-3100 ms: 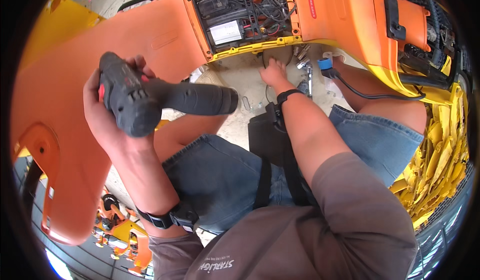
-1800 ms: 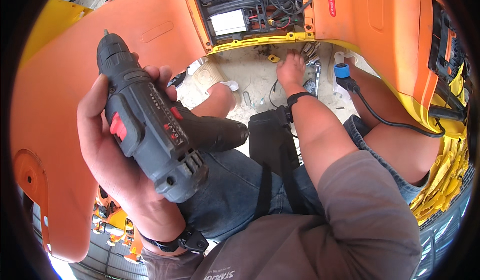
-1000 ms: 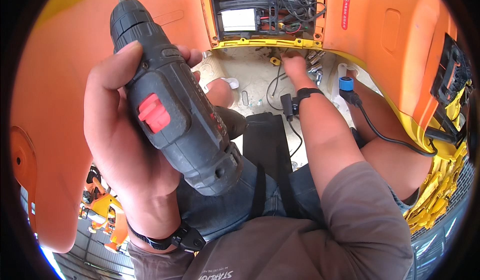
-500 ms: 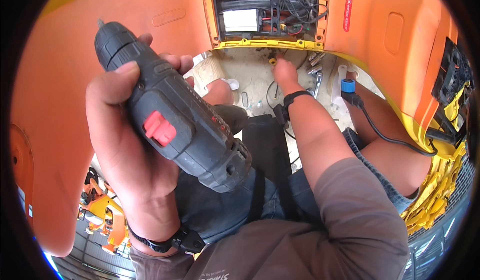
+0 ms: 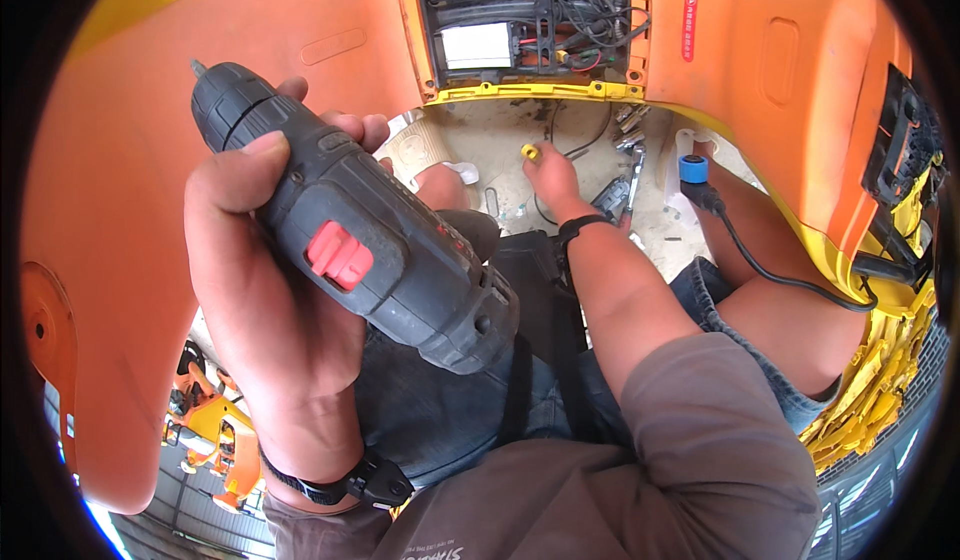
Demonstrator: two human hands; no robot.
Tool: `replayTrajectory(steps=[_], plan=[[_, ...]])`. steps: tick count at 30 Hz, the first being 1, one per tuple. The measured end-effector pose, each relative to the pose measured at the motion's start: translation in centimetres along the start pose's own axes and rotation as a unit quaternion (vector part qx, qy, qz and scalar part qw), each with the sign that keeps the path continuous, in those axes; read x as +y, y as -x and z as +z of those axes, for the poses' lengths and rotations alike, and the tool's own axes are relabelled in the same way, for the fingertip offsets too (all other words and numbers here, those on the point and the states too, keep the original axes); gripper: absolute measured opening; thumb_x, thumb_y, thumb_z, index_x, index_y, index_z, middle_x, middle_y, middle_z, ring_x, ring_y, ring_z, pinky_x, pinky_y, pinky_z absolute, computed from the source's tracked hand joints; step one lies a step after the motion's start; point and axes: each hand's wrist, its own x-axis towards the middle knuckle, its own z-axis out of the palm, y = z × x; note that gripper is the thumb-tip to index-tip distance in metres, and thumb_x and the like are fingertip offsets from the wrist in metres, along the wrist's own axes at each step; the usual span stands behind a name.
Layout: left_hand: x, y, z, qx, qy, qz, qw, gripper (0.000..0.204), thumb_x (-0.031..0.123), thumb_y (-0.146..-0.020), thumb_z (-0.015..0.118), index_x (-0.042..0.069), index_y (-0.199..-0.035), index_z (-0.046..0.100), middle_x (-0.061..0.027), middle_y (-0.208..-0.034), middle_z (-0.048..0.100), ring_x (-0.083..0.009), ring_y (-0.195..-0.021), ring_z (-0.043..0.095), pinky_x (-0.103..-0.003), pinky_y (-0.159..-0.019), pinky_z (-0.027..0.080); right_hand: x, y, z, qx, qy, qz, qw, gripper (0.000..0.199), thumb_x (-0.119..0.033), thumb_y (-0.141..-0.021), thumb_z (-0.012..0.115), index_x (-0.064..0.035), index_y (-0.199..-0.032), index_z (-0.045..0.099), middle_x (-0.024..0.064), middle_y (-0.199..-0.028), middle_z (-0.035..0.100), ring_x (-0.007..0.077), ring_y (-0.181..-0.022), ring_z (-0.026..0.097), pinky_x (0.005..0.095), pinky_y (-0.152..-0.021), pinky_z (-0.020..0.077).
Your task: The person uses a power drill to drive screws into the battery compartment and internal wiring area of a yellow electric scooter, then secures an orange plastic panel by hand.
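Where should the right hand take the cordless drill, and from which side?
The cordless drill is probably best taken by its handle, from the person's right: it juts that way, partly hidden behind the housing, which the left hand grips. The bit points away, up-left. The right hand holds a small yellow part.

Pale floor [image 5: 478,134] — silver tool [image 5: 636,175] right of the gripping right hand [image 5: 556,175], metal pieces [image 5: 631,118] beyond, rightward.

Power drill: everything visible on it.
The power drill has a scuffed dark grey, plastic-looking body, a red switch, a ridged chuck and a short bit. The left hand grips it, thumb near the chuck. It slants partly in front of the orange panel, bit toward the picture's upper left; its handle is mostly hidden.
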Motion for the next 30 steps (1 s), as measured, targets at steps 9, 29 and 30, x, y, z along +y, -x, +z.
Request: replayTrajectory(steps=[9,29,30], plan=[[-0.3,0.1,-0.3,0.007,-0.010,0.007,1.000,0.063,0.025,-0.091,0.052,-0.008,-0.142,0.035,-0.0193,-0.108,0.061,-0.0308,-0.108,0.059,-0.039,-0.094,0.055,-3.7,-5.6,-5.2,0.044,0.022,0.079,0.996,0.037,-0.035,-0.093,0.061,-0.0126,-0.122,0.064,0.0194,-0.112,0.070,0.0394,-0.105,0.065,0.0489,-0.090,0.0521],[-0.2,-0.4,1.6,0.028,-0.036,0.004,0.999,0.057,0.023,-0.089,0.053,-0.006,-0.137,0.039,-0.0207,-0.105,0.062,-0.0305,-0.101,0.062,-0.038,-0.089,0.057,-2.8,-7.7,-5.2,0.033,0.193,0.041,0.980,0.034,-0.034,-0.094,0.058,-0.0109,-0.118,0.065,0.0159,-0.110,0.071,0.0347,-0.099,0.068,0.0459,-0.085,0.0556],[-0.2,-0.5,1.6,0.025,-0.032,0.000,0.999,0.057,0.023,-0.089,0.054,-0.006,-0.136,0.039,-0.0208,-0.105,0.063,-0.0304,-0.100,0.063,-0.038,-0.088,0.057,-3.0,-7.5,-5.4,0.041,0.184,0.051,0.981,0.034,-0.035,-0.094,0.059,-0.0107,-0.118,0.066,0.0159,-0.109,0.071,0.0349,-0.099,0.069,0.0457,-0.086,0.0556]])
